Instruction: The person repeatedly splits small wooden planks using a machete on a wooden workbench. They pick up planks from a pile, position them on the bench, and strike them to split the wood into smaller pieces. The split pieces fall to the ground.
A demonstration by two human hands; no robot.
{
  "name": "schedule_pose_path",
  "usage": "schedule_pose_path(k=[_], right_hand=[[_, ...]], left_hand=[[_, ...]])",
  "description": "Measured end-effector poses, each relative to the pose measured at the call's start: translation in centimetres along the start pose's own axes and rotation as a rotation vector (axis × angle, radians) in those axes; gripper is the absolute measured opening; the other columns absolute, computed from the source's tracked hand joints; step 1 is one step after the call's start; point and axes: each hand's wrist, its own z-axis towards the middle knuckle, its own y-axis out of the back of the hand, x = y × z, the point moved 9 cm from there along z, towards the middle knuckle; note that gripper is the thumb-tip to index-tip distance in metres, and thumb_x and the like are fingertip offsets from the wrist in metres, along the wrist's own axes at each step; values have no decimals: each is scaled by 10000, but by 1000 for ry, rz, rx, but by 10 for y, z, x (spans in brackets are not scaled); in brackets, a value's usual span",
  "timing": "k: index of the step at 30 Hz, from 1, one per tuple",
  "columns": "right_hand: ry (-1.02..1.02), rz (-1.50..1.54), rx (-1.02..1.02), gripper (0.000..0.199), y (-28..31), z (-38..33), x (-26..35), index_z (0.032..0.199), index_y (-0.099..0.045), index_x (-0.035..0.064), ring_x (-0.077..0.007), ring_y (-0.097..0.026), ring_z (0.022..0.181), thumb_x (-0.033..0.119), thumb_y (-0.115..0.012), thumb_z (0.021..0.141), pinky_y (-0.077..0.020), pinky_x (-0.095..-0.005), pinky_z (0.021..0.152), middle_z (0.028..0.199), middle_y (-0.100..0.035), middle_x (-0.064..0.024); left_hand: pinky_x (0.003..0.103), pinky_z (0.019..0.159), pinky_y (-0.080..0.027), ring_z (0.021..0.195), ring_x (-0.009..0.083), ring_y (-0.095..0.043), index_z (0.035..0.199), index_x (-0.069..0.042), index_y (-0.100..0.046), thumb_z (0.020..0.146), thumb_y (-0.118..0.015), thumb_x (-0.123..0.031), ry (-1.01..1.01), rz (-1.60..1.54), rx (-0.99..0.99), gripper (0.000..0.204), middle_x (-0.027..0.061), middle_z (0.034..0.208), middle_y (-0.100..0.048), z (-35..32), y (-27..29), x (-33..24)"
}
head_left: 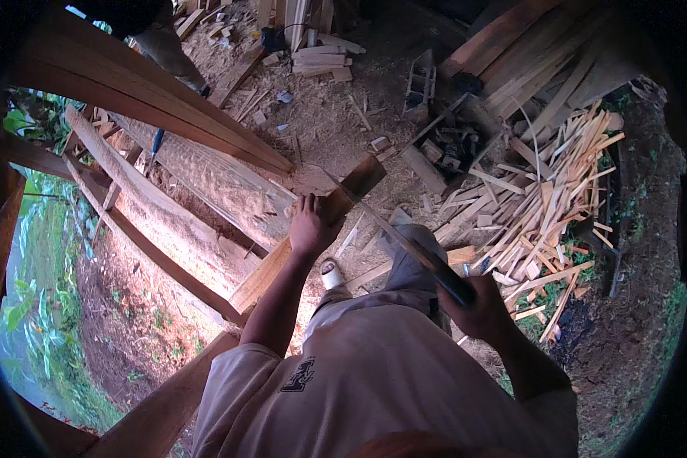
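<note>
My right hand point(472, 307) is closed round the black handle of a handsaw point(404, 243). Its long, narrowing blade slants up and left, crossing a thick wooden beam point(356, 184) near the end. The teeth cannot be made out. My left hand point(313, 227) grips the same beam a little to the left of the blade, fingers bent over its edge. From there the beam runs down and left past my left forearm.
Several tall planks point(168, 99) lean in from the upper left, beside a sawdust-covered board point(206, 179) and a curved timber point(172, 267). Offcuts are heaped point(542, 206) at right, near a wooden box of dark items point(450, 145). A person's leg point(168, 57) shows at upper left.
</note>
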Motion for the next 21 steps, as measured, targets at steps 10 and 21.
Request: schedule_pose_path(k=[10, 21], right_hand=[[166, 197, -127, 309, -150, 183, -39, 680, -640, -10, -294, -694, 565, 225, -767, 835, -511, -447, 553, 587, -631, -179], [-83, 136, 63, 357, 3, -33, -46, 686, -634, -5, -213, -542, 467, 256, -808, 856, -434, -384, 519, 533, -552, -141]], left_hand=[[501, 977, -512, 1200, 410, -545, 1182, 16, -593, 814, -800, -442, -46, -3, -13, 622, 199, 1208, -593, 13, -8, -9], [540, 1010, -472, 1176, 451, -540, 1241, 60, -538, 840, -784, -459, -128, 101, -83, 701, 272, 1227, -571, 12, -16, -3]])
